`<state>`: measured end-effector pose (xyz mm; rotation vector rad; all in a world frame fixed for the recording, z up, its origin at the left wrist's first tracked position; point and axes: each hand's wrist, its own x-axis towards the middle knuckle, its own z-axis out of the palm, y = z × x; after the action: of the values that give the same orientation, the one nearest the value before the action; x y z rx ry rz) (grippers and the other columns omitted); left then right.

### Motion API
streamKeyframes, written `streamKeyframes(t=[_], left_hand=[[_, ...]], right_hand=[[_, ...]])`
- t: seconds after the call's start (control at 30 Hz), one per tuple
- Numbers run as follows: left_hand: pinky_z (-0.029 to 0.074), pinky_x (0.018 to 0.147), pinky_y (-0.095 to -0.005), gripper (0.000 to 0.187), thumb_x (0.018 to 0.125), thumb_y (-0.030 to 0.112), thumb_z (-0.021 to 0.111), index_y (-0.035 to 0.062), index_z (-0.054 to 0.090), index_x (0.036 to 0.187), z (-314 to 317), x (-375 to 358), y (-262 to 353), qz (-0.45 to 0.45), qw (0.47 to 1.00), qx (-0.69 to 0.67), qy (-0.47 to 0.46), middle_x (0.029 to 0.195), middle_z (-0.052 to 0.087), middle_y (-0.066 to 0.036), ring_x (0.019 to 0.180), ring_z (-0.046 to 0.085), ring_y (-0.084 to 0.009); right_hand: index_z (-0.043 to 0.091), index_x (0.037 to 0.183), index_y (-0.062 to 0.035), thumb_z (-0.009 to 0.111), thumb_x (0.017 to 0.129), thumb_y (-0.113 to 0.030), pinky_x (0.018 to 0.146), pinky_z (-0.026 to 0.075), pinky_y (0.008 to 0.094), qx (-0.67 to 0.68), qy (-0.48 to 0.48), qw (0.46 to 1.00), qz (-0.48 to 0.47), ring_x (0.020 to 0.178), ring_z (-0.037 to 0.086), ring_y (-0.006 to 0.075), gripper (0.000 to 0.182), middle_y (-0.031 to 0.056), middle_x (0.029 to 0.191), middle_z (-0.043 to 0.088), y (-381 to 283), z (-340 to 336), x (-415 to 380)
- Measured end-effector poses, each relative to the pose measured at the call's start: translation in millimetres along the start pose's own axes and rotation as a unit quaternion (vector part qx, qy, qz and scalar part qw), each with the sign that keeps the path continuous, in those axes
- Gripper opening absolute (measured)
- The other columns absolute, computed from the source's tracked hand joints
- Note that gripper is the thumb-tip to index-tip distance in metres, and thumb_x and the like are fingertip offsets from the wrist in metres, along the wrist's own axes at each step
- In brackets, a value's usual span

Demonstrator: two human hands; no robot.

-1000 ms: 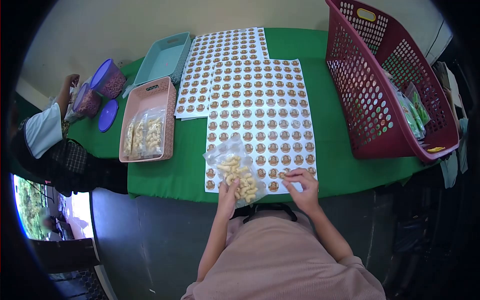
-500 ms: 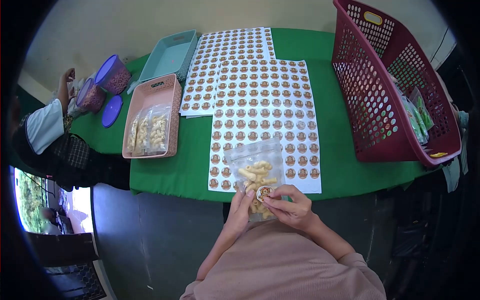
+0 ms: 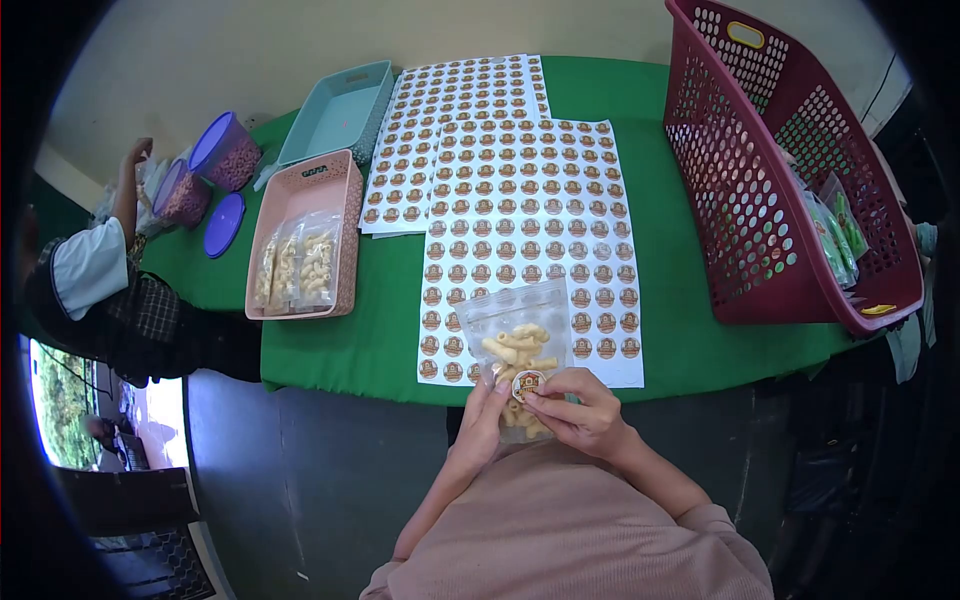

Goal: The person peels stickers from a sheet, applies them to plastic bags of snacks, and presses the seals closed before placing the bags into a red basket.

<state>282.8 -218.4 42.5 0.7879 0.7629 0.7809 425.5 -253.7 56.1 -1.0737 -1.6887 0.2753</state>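
Observation:
A clear zip bag [image 3: 520, 345] of pale tube-shaped snacks is held upright near my body, over the table's front edge. My left hand [image 3: 480, 420] grips the bag's lower left side, thumb in front. My right hand [image 3: 583, 412] pinches the right edge of a round sticker [image 3: 527, 384], which lies against the bag's front. Beyond the bag, sheets of round stickers [image 3: 530, 210] lie on the green table [image 3: 390, 340]. Whether the sticker is fully stuck down cannot be made out.
Left of the sheets are a pink basket [image 3: 350, 240] holding filled bags and a teal basket [image 3: 345, 110]. Purple-lidded tubs [image 3: 232, 165] and a loose lid [image 3: 224, 224] stand farther left, near another person [image 3: 95, 265]. A tall maroon basket [image 3: 740, 190] holds green packets at right.
The bag has shifted very slightly to the right, and the sticker sits about where it was on its front. At far left, the other person's arm has moved a little.

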Motion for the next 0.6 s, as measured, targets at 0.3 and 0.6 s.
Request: streamKeyframes(t=[0.3, 0.6], left_hand=[[0.030, 0.091, -0.0258, 0.037, 0.090, 0.016, 0.035, -0.0009, 0.033, 0.122, -0.3, 1.5, 2.5, -0.003, 1.000, 0.016, -0.002, 0.115, 0.043, -0.008, 0.105, 0.040, -0.0127], [0.029, 0.091, -0.0259, 0.037, 0.090, 0.017, 0.034, -0.0018, 0.033, 0.122, -1.7, 1.8, 2.3, 0.003, 1.000, 0.013, 0.000, 0.114, 0.043, -0.008, 0.104, 0.040, -0.0130]], right_hand=[[0.063, 0.085, -0.0040, 0.068, 0.064, 0.000, 0.062, 0.045, 0.0283, 0.002, -0.006, 1.000, 0.004, 0.073, 0.055, 0.0195, 0.022, 0.0066, 0.084, 0.057, 0.9, -0.7, 2.3], [0.063, 0.085, -0.0039, 0.067, 0.064, 0.000, 0.063, 0.045, 0.0298, 0.009, -0.017, 1.000, -0.006, 0.074, 0.056, 0.0197, 0.022, 0.0067, 0.085, 0.058, 2.2, -0.2, 5.2]])
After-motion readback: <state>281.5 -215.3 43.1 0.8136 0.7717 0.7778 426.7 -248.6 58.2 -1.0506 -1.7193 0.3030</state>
